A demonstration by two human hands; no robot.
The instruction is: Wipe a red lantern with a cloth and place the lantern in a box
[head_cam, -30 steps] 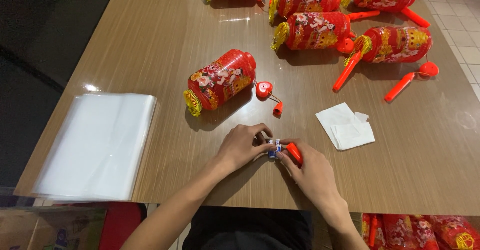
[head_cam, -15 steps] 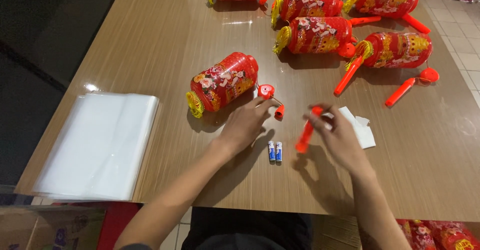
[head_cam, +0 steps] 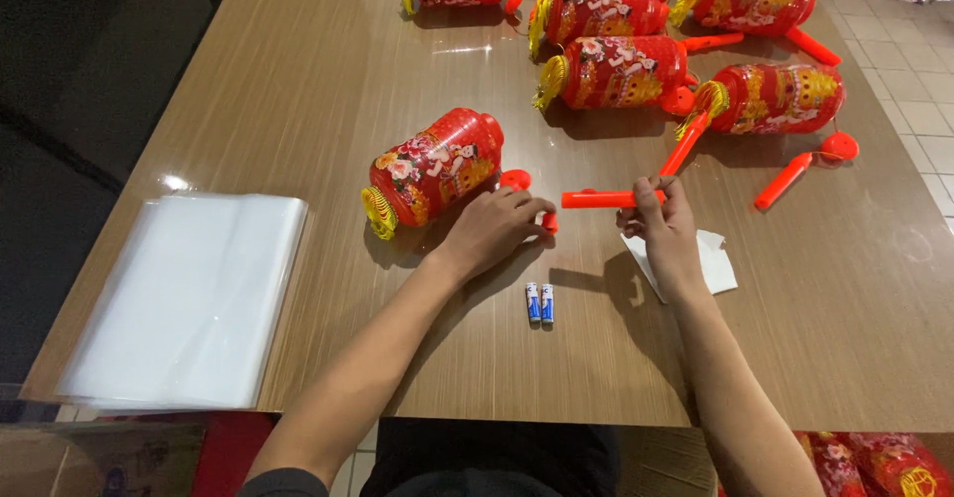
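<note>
Holding the orange handle stick [head_cam: 608, 199] level above the desk [head_cam: 298, 109], your right hand [head_cam: 664, 231] has its grip closed on the stick's right end, fingertips pinched round it. Your left hand [head_cam: 494, 231] lies with its grip curled loosely over a small red plug piece [head_cam: 550, 223] on a short cord; whether the fingers actually clamp it, you cannot tell. That hand rests just beside the nearest lantern [head_cam: 434, 167], which lies on its side.

Just below both hands, two small batteries [head_cam: 540, 303] lie side by side on the desk, not yet in anything, so by the look of it this lantern is partly done: body ready, stick and batteries still apart. Under your right wrist sits a folded white paper [head_cam: 711, 258].

Beyond your hands, five more lanterns [head_cam: 616, 72] lie grouped, several with orange sticks alongside, and one loose stick with a round cap [head_cam: 800, 171] lies to the right of your right hand.

Far to the left of your left hand lies a stack of clear plastic bags [head_cam: 184, 303], glossy and limp. The lanterns are ribbed red drums with printed flowers and yellow pleated ends; the sticks are smooth hard plastic; the desk is a polished wood-grain laminate.
</note>
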